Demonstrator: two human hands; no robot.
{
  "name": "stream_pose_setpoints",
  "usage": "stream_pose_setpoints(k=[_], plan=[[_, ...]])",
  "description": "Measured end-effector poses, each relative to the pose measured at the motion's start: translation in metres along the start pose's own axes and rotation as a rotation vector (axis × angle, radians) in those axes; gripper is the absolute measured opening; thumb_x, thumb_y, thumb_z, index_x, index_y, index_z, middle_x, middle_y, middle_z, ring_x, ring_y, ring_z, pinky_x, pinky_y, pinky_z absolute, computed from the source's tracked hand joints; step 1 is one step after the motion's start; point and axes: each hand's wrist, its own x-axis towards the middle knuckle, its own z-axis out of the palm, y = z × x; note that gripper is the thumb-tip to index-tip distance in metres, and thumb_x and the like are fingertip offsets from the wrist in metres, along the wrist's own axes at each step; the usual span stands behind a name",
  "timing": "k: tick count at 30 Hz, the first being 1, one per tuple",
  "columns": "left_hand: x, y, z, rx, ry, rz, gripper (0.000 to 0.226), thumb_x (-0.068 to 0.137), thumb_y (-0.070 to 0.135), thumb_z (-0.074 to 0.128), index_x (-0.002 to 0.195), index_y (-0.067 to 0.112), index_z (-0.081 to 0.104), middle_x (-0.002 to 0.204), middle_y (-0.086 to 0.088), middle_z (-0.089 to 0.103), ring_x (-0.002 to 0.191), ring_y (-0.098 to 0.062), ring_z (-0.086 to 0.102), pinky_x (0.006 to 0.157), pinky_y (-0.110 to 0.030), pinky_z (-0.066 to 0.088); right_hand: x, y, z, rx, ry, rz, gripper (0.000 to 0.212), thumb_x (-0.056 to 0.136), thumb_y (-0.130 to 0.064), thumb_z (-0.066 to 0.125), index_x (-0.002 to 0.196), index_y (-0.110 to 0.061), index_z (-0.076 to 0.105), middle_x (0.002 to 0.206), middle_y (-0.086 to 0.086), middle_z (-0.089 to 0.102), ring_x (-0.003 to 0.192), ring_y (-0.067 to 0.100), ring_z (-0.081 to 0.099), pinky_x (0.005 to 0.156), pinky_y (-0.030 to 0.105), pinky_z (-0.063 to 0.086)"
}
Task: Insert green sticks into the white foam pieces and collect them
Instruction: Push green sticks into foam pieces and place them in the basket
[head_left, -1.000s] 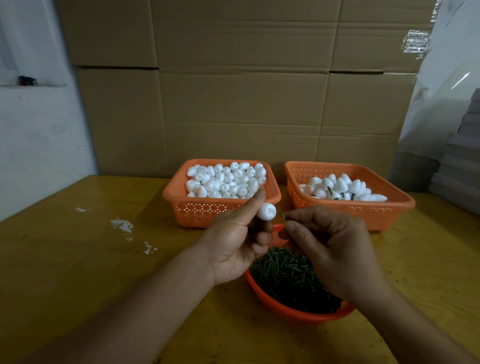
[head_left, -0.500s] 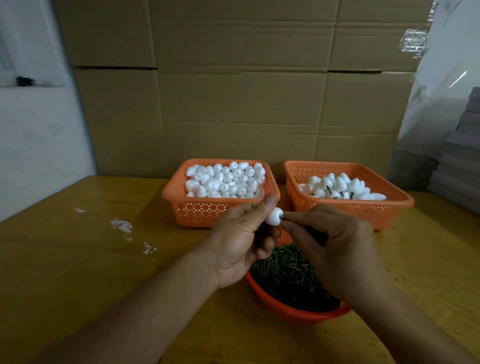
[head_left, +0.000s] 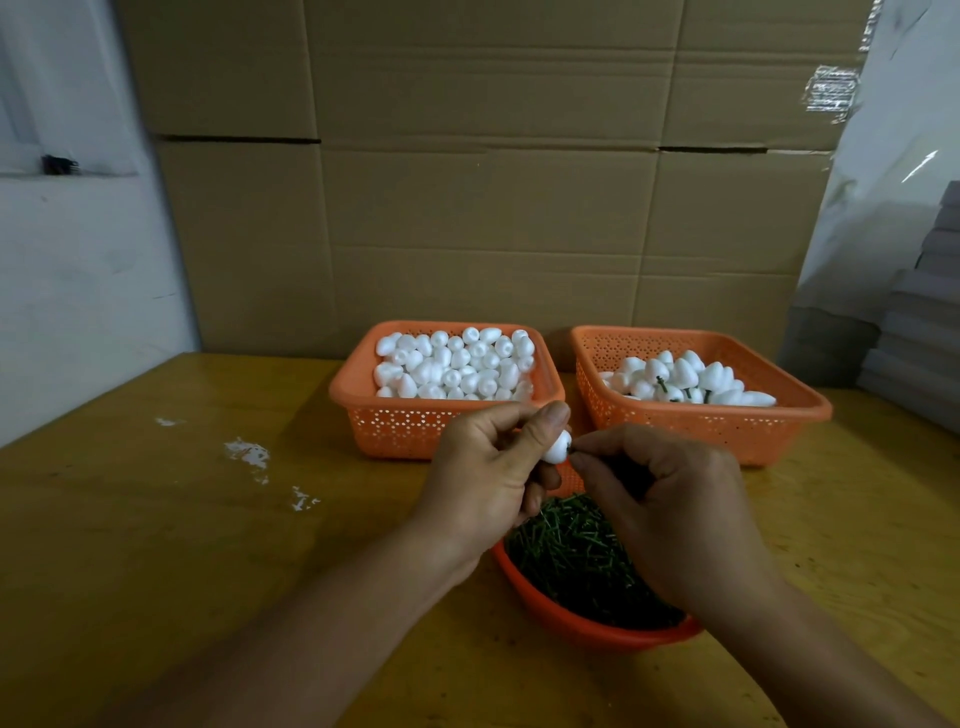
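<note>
The right hand (head_left: 670, 499) covers nearly all of the stick (head_left: 571, 450) at the foam piece (head_left: 557, 448), and the bowl's (head_left: 571, 621) far rim. The left hand (head_left: 483, 478) hides the foam's near side. Both forearms leave the bottom edge.

Brown corrugated cardboard boxes (head_left: 483, 171) stacked behind a yellowish wooden table (head_left: 156, 519). White crumbs (head_left: 249, 453) scattered on its left part.

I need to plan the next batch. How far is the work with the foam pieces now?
Done: some stemmed pieces lie in the right basket. In hand: the left hand holds one foam piece while the right hand presses a stick into it. Left: the left basket is full of plain pieces.
</note>
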Motion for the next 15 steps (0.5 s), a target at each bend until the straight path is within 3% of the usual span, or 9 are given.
stream_pose_setpoints(k=[6,10,15], plan=[[0.0005,0.0026,-0.0019,-0.142,-0.130,-0.066,0.040,0.095,0.040,0.059,0.108,0.003,0.069,0.072,-0.005,0.063,0.058,-0.016,0.056,0.049,-0.025,0.041,-0.0011,0.0074,0.0015,0.070,0.048,0.101,0.009,0.085,-0.012,0.077,0.089,-0.020,0.078,0.062,-0.011,0.069,0.052,0.010,0.062,0.043,0.022,0.044],[-0.0005,0.0032,-0.0023,-0.170,-0.196,-0.030,0.022,0.092,0.026,0.066,0.105,0.009,0.071,0.075,-0.004,0.062,0.059,-0.015,0.055,0.050,-0.023,0.041,-0.0011,0.0061,0.0020,0.173,0.024,0.142,0.007,0.088,-0.020,0.070,0.088,-0.022,0.076,0.069,-0.011,0.072,0.056,0.012,0.067,0.050,0.033,0.052],[-0.0006,0.0030,-0.0017,-0.065,-0.176,0.052,0.017,0.095,0.033,0.063,0.093,0.018,0.070,0.071,-0.002,0.057,0.055,-0.013,0.051,0.048,-0.022,0.040,-0.0015,0.0025,0.0035,0.216,0.039,0.169,0.007,0.088,-0.016,0.072,0.086,-0.021,0.076,0.070,-0.009,0.072,0.059,0.011,0.068,0.051,0.031,0.053]])
